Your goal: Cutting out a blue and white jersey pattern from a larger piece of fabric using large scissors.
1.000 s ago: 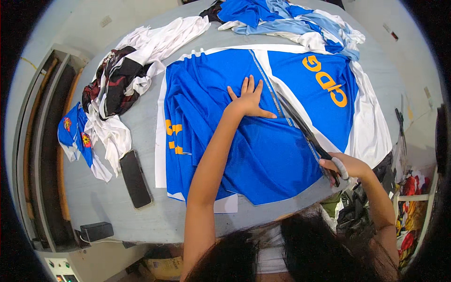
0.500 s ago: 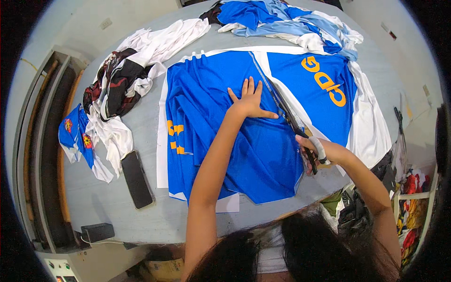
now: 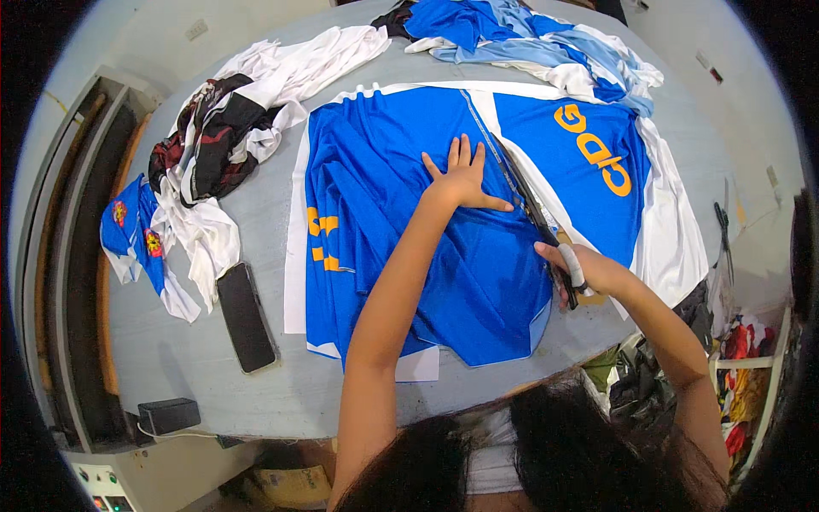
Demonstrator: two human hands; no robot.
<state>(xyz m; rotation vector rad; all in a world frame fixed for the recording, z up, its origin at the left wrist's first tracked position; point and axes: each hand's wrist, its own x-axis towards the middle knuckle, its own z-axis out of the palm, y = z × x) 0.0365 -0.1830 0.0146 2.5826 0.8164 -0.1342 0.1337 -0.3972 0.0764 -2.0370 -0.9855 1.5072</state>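
Observation:
My left hand [image 3: 461,181] lies spread on a blue fabric piece [image 3: 409,256] with orange lettering and a white edge, its fingers pointing away from me. My right hand [image 3: 595,271] grips long black scissors [image 3: 536,218], with a pale wrapping near the handle. The blades lie along a narrow printed strip [image 3: 480,119] beside a white band of the fabric. Right of them is another blue panel [image 3: 580,218] with orange lettering and a white piece [image 3: 670,235] at its edge. The lower blade tips are hard to make out.
The grey table [image 3: 179,358] bears white and dark garments [image 3: 299,55] at back left, blue garments [image 3: 465,26] at back, a black phone [image 3: 246,317] and a small black box [image 3: 169,416] at left. A long machine [image 3: 85,256] stands left; a shelf of fabrics [image 3: 746,375] right.
My right hand with the scissors has moved up and leftward along the strip since a second ago. My left hand stays spread on the fabric, shifting only slightly in view.

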